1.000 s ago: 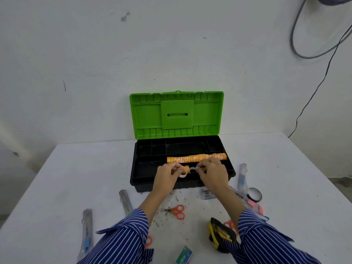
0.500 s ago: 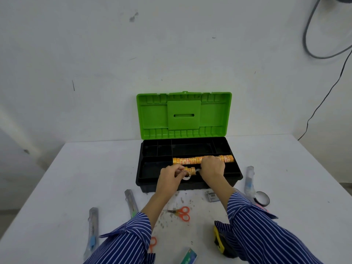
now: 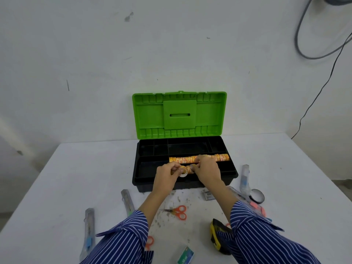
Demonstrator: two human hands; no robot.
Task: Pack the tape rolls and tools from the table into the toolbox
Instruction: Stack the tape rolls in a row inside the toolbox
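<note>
Open toolbox on the white surface, green lid raised. Left hand and right hand together pinch a short stack of orange tape rolls over its front compartment; a longer stack lies behind.

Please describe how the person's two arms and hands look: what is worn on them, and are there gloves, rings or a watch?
Both arms wear long sleeves of dark blue cloth with thin white stripes, the left sleeve and the right sleeve alike, with buttoned-style cuffs pushed up the forearms. The left hand and right hand are bare: no gloves, and no rings or watch can be seen.
</note>
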